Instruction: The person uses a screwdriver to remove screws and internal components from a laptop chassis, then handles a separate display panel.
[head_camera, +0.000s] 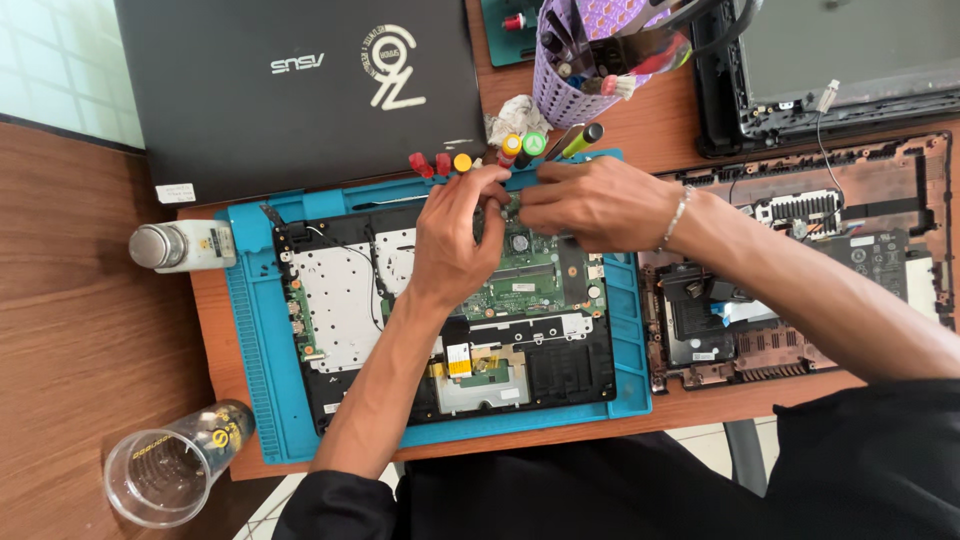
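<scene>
**Observer A:** Start at the far left. What is on the wooden surface?

**Observer B:** A clear plastic cup (178, 462) lies tilted at the lower left. Above it, a small bottle with a metal cap (183, 246) lies on its side, touching the left edge of the blue work mat (255, 350).

**Observer A:** And on the mat?

**Observer B:** An opened laptop chassis (350, 310) sits on the mat, internals exposed: silver shielding at left, a green circuit board (530, 280) toward the centre-right. Behind the mat rests a closed black laptop (300, 90).

**Observer A:** State of the hands?

**Observer B:** The left hand (455, 235) is over the upper middle of the chassis, fingers curled and pinched together at the top edge of the board. The right hand (595, 205), with a bracelet at the wrist, meets it from the right, fingertips also pinched at the same spot. Whatever small part they grip is hidden by the fingers; I cannot tell what it is.

**Observer A:** Around the hands?

**Observer B:** A row of screwdriver handles (480, 158), red, yellow and green, stands along the mat's rear rail just beyond the fingers. Behind them, a purple perforated tool holder (580, 70) with a crumpled cloth (515, 118) beside it.

**Observer A:** Far right?

**Observer B:** A second disassembled laptop base (850, 260), brownish, lies beside the mat, and a dark empty screen frame (840, 70) sits behind it.
</scene>
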